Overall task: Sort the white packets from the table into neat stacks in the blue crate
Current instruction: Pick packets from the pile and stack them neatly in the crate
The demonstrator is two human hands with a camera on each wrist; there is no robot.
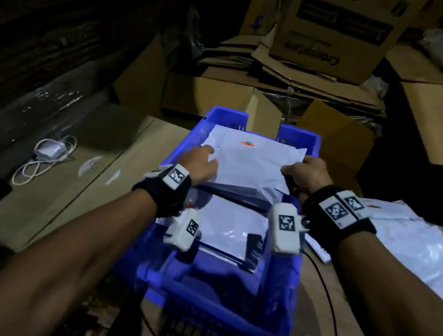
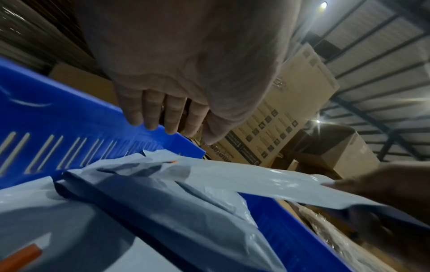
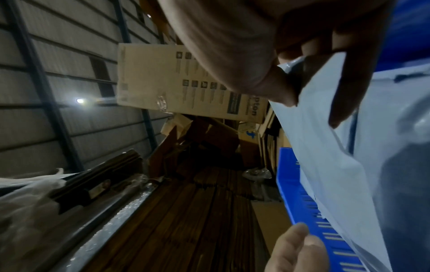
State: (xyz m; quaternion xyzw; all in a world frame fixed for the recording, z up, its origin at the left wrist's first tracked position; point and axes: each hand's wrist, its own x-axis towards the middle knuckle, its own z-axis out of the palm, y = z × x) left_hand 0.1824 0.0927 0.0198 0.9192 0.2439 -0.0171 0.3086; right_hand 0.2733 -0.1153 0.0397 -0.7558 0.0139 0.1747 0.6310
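Both forearms fill the frame bottom. Right hand [image 1: 310, 176] pinches the top packet [image 1: 250, 160] at its right edge; left hand [image 1: 200, 164] rests flat on it, fingers straight. Packet lies mid-frame on the far stack in the crate [image 1: 218, 327]. Looks light, floppy, slick: grip opposite edges.

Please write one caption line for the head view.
Left hand and right hand lay a white plastic packet in the blue plastic crate.
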